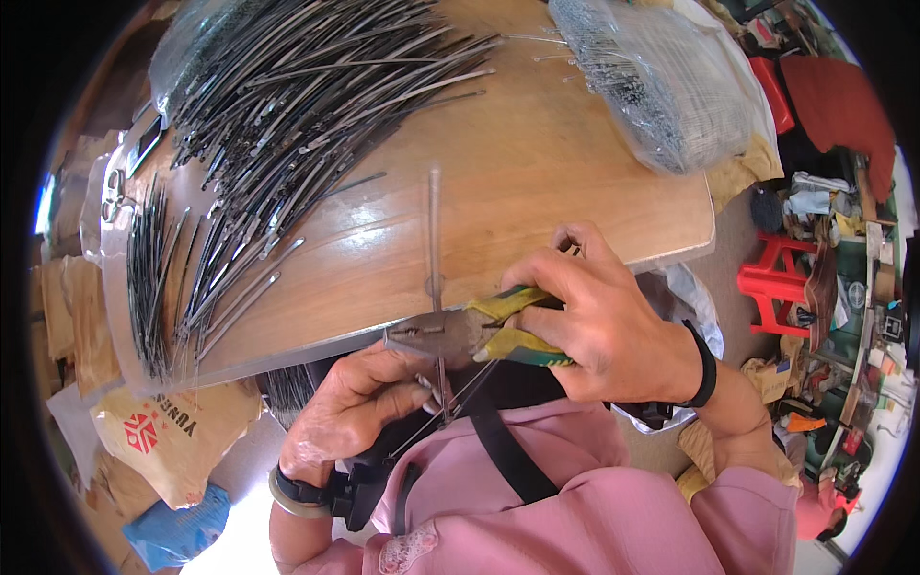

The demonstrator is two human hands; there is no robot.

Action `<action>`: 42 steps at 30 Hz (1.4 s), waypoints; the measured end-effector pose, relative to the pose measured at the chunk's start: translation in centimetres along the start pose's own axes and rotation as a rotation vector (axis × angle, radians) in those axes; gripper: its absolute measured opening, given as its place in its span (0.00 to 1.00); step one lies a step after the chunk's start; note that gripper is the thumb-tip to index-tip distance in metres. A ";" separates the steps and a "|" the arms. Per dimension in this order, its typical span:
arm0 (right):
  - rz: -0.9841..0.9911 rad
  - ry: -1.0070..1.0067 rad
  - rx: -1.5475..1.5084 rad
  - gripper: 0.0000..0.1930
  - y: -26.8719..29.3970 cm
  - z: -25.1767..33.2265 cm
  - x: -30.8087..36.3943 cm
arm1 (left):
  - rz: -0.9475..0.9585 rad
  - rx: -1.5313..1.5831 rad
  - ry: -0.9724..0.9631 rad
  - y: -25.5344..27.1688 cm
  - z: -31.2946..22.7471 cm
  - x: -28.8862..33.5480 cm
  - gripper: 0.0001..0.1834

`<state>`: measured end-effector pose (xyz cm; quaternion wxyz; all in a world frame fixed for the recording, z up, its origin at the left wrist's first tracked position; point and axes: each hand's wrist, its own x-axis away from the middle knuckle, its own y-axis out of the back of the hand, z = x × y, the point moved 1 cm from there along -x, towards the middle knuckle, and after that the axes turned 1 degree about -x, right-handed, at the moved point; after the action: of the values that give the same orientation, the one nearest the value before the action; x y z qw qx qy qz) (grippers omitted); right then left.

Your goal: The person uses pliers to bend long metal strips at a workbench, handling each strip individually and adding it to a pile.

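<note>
My right hand (609, 331) is closed around the handles of a pair of combination pliers (436, 333) with yellow-green grips. The jaws point left, just over the fingers of my left hand (350, 407). That hand is pinched on a thin metal strip (435, 230), which runs upward past the jaws over the table edge and is smeared by motion. Whether the jaws bite on the strip I cannot tell. Thin wires (422, 436) hang below the pliers, close to my left fingertips. A large pile of long, thin black and silver strips (316, 115) covers the table's far left.
A smaller bunch of strips (149, 278) lies at the wooden table's (537, 144) left edge. Plastic-wrapped thin wires (671, 86) sit at the far right. Scissors (117, 196) lie at the left rim. Red stools (771, 283) stand right; a tan sack (177, 436) is lower left.
</note>
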<state>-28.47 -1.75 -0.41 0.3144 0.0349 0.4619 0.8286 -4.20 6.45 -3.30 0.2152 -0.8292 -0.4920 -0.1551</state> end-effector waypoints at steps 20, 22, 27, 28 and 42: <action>0.052 -0.299 -0.353 0.15 -1.6 0.9 4.2 | -0.427 0.499 -0.094 -4.5 -0.2 0.4 0.07; 0.068 -0.294 -0.388 0.17 -1.8 1.3 3.7 | -0.473 0.439 -0.134 -4.6 -0.4 0.8 0.05; 0.126 -0.229 -0.380 0.17 -2.6 1.7 2.9 | -0.540 0.228 -0.254 -4.6 0.9 0.7 0.04; 0.147 -0.234 -0.383 0.17 -2.6 1.7 3.0 | -0.548 0.203 -0.271 -4.7 1.0 0.6 0.03; 0.179 -0.130 -0.166 0.24 1.2 0.1 0.3 | -0.934 -0.017 -0.206 0.3 1.5 4.4 0.02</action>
<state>-29.27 -1.92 0.55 0.2703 0.1036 0.3652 0.8848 -1.79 10.40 -2.58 0.0658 -0.5321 -0.8295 -0.1562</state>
